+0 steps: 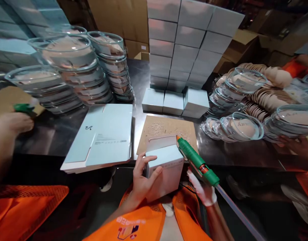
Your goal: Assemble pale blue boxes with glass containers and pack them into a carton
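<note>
My left hand (141, 177) grips a pale blue-white carton (166, 174) by its left side, thumb across the front and fingers over the top edge. One flap (161, 143) of the carton stands out at its far side. In my right hand (202, 189), which wears a white glove, is a green hot glue gun (197, 159). The gun's orange nozzle touches or nearly touches the right end of the flap; I cannot tell which. A long clear glue stick (237, 207) sticks out of its back. Beneath the carton lies a brown cardboard sheet (169, 127) with glue residue on it.
Flat printed cartons (103, 137) lie stacked to the left. Glass dishes (68, 53) with paper inserts stand piled behind them, more glass dishes (244, 124) at right. Closed boxes (186, 43) form a wall at the back. Co-workers' hands (15, 124) show at both sides.
</note>
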A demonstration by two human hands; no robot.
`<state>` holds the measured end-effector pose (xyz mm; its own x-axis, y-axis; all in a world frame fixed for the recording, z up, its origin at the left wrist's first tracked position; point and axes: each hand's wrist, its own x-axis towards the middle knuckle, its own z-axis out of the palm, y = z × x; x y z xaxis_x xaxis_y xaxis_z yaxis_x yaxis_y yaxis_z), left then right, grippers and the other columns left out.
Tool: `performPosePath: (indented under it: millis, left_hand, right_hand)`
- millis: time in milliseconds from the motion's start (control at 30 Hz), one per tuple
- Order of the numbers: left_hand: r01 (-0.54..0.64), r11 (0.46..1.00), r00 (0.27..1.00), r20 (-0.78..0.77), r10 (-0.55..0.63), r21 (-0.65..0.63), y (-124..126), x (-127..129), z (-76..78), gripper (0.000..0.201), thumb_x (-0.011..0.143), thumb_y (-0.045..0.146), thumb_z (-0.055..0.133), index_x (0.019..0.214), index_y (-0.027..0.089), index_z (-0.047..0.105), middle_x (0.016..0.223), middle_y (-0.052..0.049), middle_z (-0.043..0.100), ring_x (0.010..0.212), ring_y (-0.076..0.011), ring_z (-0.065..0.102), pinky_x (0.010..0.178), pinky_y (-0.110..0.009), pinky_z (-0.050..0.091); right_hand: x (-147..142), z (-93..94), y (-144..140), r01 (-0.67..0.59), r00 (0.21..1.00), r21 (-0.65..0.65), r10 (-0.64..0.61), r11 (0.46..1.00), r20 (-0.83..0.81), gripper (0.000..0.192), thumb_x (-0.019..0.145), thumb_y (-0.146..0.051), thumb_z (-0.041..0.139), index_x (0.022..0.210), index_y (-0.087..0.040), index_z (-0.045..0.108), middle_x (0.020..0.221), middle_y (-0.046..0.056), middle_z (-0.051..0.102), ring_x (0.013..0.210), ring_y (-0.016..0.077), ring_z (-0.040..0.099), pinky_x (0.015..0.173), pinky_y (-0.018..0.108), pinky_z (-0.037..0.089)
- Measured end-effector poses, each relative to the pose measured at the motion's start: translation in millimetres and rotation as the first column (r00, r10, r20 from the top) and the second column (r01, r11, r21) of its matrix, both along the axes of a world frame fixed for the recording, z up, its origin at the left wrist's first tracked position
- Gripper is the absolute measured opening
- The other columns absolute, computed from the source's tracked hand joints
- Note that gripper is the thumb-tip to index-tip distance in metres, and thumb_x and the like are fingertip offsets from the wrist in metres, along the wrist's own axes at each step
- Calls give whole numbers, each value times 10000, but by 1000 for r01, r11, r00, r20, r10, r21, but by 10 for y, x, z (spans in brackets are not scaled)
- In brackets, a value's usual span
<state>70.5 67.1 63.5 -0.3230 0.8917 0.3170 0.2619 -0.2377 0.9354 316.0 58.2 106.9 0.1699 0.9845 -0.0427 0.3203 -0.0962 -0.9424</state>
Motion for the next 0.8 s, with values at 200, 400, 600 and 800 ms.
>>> performPosePath:
  millis: [200, 400, 600, 800]
  left_hand:
    - [-16, 996, 991, 132, 27, -85, -4, -123, -1, 357, 827, 539, 825, 1024, 244, 792, 1213, -82, 696, 1147, -249, 676, 818, -275, 520]
    - [-17, 992, 974, 222, 44, -121, -10, -126, 86, 444, 769, 620, 834, 971, 228, 782, 1180, -84, 698, 1086, -255, 679, 809, -286, 525]
    - [21, 991, 957, 290, 20, -136, 9, -115, 159, 445, 769, 624, 829, 968, 230, 775, 1163, -71, 686, 941, -213, 685, 745, -268, 522]
    - [118, 990, 948, 304, -91, -74, 85, -18, 97, 410, 783, 610, 837, 931, 237, 754, 1172, -90, 717, 1241, -309, 653, 1007, -360, 517]
  right_hand:
    - [164, 49, 484, 142, 976, -206, -172, 968, -136, 544, 686, -636, 852, 981, -180, 819, 548, 17, 664, 432, 166, 547, 364, 263, 403]
    - [258, 0, 1231, 105, 993, -458, -117, 883, 2, 515, 924, -595, 537, 810, -138, 745, 640, 95, 712, 548, 205, 661, 568, 327, 560]
    - [367, 232, 1219, 268, 930, -235, -187, 934, 317, 261, 833, -384, 764, 651, -209, 698, 866, 120, 779, 1048, 309, 715, 861, 351, 546]
    - [-290, 380, 986, -308, 921, -128, 261, 943, -290, 519, 713, -525, 893, 1103, -197, 795, 1105, 76, 808, 1020, 280, 735, 916, 394, 585]
